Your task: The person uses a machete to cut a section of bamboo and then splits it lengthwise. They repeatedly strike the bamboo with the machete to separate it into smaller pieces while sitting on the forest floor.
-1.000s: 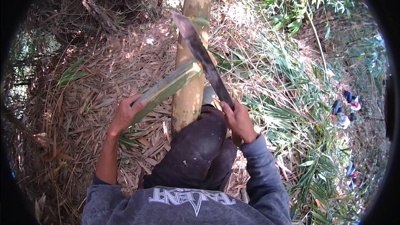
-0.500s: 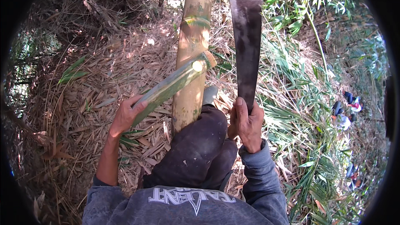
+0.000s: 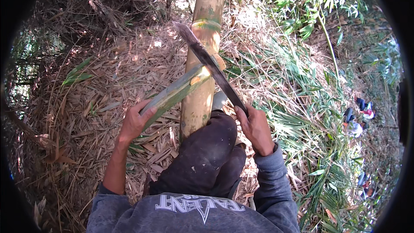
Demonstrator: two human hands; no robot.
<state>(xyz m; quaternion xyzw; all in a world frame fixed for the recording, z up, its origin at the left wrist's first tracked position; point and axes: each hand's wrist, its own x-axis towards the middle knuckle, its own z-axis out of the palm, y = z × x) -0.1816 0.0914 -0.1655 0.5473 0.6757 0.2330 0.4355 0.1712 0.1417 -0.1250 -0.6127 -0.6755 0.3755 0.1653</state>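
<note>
My left hand (image 3: pixel 136 121) is wrapped round the near end of a split bamboo piece (image 3: pixel 171 92), green outside. Its far end lies slanting over a thick yellow bamboo pole (image 3: pixel 197 108). In my right hand (image 3: pixel 256 128) is the handle of a machete (image 3: pixel 218 76), whose long dark blade crosses the far end of the bamboo piece and points up and left over the pole. Blade and bamboo appear to meet there; a pale cut edge shows just beyond. The handle itself is mostly hidden by my fingers.
My bent knee (image 3: pixel 211 140) is beside the near end of the pole. Dry bamboo leaves (image 3: pixel 103 86) cover the ground, with green cut foliage (image 3: pixel 297 125) to the right. Dry brush (image 3: pixel 108 0) stands at the back left. People (image 3: pixel 355 125) are far off at the right.
The machete has swung down from upright to lie across the bamboo piece's far end, its tip now to the left. The left hand has barely moved, still holding the bamboo.
</note>
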